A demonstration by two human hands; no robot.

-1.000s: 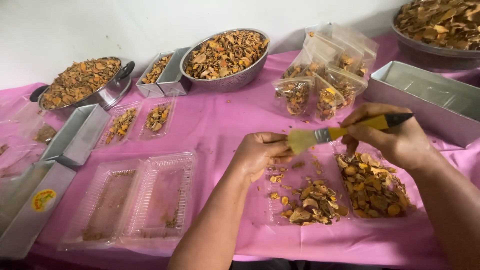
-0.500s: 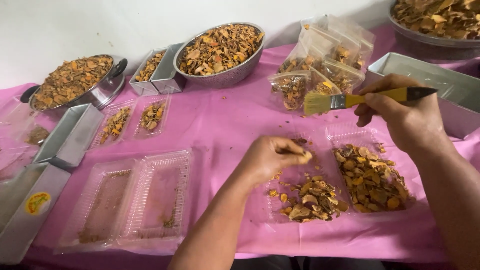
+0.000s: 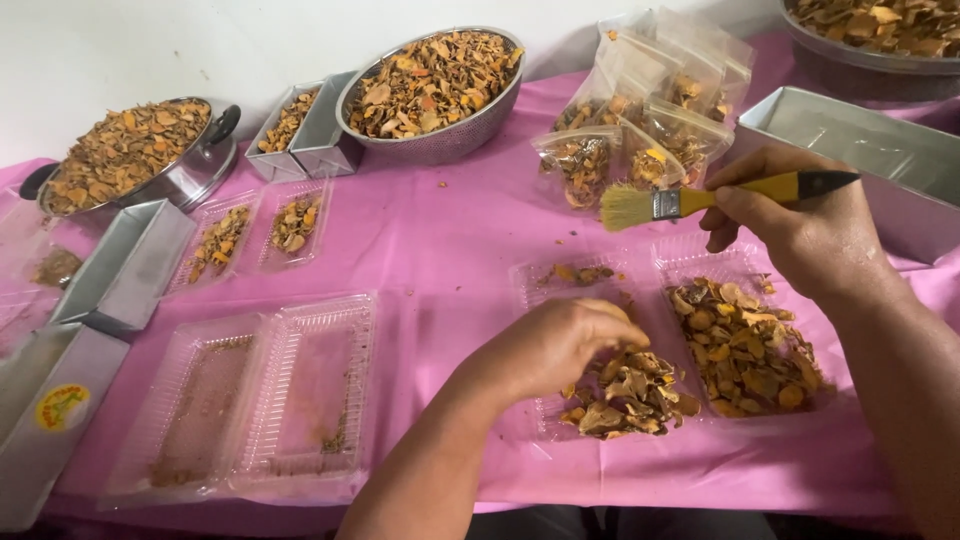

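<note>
Covering table (image 3: 440,250), pink cloth, white wall (image 3: 150,50)

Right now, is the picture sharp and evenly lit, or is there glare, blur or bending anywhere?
Head view: soft, even light, faint shadows; the dried slices are sharp. Mild glare on the steel bowl rim and clear tray. Wide-lens bending curves the metal box edges near the corners. The brush shows little blur.

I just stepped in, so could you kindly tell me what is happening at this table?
A person sits at a pink-covered table. The left hand reaches into dried orange-brown slices in one half of a clear plastic tray. The right hand holds a yellow-handled brush raised above the tray, bristles clear of everything. The tray's other half holds more slices. Bowls, filled bags and metal boxes stand around.
</note>
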